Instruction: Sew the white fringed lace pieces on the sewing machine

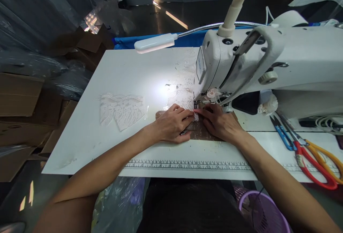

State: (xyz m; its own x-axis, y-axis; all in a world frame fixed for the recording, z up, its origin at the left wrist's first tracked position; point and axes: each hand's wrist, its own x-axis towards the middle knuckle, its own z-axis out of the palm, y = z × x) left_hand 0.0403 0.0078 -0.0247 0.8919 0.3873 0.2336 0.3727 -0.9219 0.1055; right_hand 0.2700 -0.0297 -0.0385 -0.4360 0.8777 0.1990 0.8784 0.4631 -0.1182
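Note:
White lace fabric (183, 97) lies under the head of a white sewing machine (241, 61), running back from the needle area. My left hand (175, 124) rests at the near edge of this lace, its thumb and fingers closed on it. From the right, my right hand (221, 122) meets it just in front of the presser foot, its fingertips pinching the same lace edge. The fingertips of both hands nearly touch. Beneath them is a brown plate (205, 134) on the table. The needle tip is hidden from me.
Another cut lace piece (122, 110) lies flat on the white table (88, 147) at left. A lamp (155, 43) lights the work. Blue-handled snips (282, 133) and scissors with red (313, 167) and orange handles lie at right. A purple basket (264, 208) stands below.

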